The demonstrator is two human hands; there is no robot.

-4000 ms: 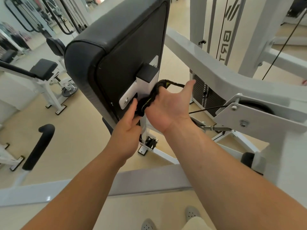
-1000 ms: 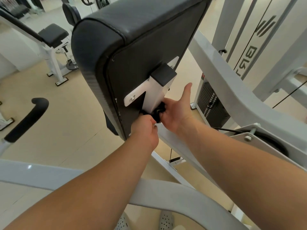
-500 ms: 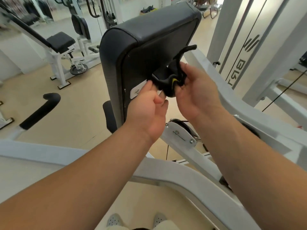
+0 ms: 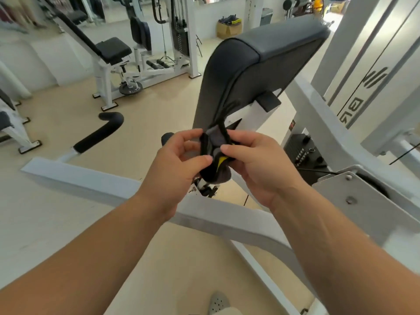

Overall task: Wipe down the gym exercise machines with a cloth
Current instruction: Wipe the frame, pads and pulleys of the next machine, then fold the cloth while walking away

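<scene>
While 2 hands hold it in mid-air, 1 cloth (image 4: 211, 170) sits bunched at centre, just near of the lower end of 1 dark padded backrest (image 4: 250, 71). It is black and grey with 1 yellow patch and 1 black cord rising from it. The left hand (image 4: 179, 160) pinches its left edge; the right hand (image 4: 256, 169) curls round its right side. 1 black foam handle (image 4: 102, 130) lies left.

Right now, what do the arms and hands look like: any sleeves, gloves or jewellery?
The left hand and right hand wear no gloves; no rings show on the fingers. The left forearm and right forearm are uncovered to the picture's edge: no sleeve, watch or band.
</scene>
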